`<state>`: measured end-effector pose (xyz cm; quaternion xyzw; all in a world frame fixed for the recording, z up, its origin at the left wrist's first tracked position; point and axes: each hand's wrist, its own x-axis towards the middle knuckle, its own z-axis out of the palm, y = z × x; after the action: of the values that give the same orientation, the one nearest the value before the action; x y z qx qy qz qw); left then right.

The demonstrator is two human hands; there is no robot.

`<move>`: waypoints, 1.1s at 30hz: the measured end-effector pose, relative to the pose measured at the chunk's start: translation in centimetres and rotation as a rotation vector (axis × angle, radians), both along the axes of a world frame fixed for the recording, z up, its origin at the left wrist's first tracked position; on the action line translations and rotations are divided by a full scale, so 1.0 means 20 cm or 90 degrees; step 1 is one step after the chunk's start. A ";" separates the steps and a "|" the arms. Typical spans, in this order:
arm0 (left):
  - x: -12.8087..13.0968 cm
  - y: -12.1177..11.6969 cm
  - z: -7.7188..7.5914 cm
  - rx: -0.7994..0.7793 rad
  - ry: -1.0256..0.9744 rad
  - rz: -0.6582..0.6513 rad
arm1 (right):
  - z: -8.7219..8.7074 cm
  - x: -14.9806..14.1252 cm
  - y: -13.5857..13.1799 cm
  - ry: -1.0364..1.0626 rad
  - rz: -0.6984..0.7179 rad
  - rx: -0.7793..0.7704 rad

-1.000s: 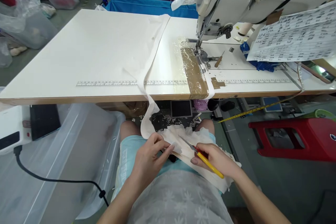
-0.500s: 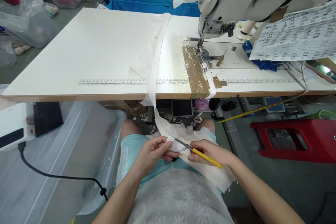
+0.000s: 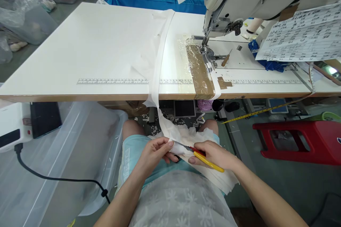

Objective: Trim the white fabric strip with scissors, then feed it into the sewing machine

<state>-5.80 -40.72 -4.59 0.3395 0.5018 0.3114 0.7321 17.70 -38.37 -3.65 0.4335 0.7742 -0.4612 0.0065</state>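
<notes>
Over my lap, my left hand [image 3: 157, 151] pinches an edge of thin white fabric [image 3: 182, 133] between thumb and fingers. My right hand [image 3: 217, 153] is closed round a pair of thread snips [image 3: 209, 161] with a yellow handle and a red part. Their narrow blades point left, and the tips lie at the fabric beside my left thumb and fingertips. From the bunched fabric on my lap, a long white strip runs up over the table edge and across the tabletop. Part of the fabric in my left hand is hidden by the fingers.
A white sewing table [image 3: 106, 49] with a printed ruler spans the view ahead. A sewing machine [image 3: 239, 3] stands on its right, with a paper sheet [image 3: 301, 35] hanging from it. Left is a clear plastic bin [image 3: 85, 142]; right, a red stool [image 3: 317, 142].
The red part of the thread snips now shows apart from the yellow handle. The white flap at my left fingertips shows less. The view has shifted slightly.
</notes>
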 end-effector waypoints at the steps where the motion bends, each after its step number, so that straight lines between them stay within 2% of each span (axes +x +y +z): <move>1: 0.00 0.00 0.00 0.002 -0.003 0.001 | 0.00 0.00 0.00 -0.009 -0.005 0.013; 7: -0.01 -0.01 -0.01 0.009 -0.009 0.000 | -0.01 0.00 -0.03 -0.059 -0.046 0.064; 15: 0.01 -0.01 0.00 -0.001 -0.002 -0.008 | 0.02 -0.04 -0.02 -0.089 -0.009 0.167; 22: 0.01 -0.01 0.00 0.015 0.021 -0.011 | -0.03 -0.03 -0.02 -0.069 -0.071 0.089; 26: 0.08 -0.05 -0.01 0.009 0.000 -0.040 | -0.03 -0.06 -0.03 0.094 -0.138 0.019; 28: 0.10 -0.05 0.02 0.006 -0.027 -0.108 | -0.03 -0.10 -0.04 0.175 -0.165 0.002; 30: 0.09 0.01 0.09 0.079 0.032 -0.185 | -0.03 -0.12 -0.06 0.206 -0.187 0.038; 31: 0.07 0.08 0.14 0.158 0.108 -0.198 | -0.02 -0.12 -0.07 0.207 -0.192 0.067; 32: 0.04 0.16 0.21 0.256 0.206 -0.193 | -0.02 -0.12 -0.09 0.203 -0.196 0.096; 33: 0.02 0.27 0.28 0.368 0.316 -0.150 | -0.02 -0.11 -0.11 0.197 -0.198 0.120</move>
<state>-5.48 -35.33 1.04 0.6520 0.5127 0.2620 0.4934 15.51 -40.56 -4.12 0.4705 0.7294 -0.4435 -0.2235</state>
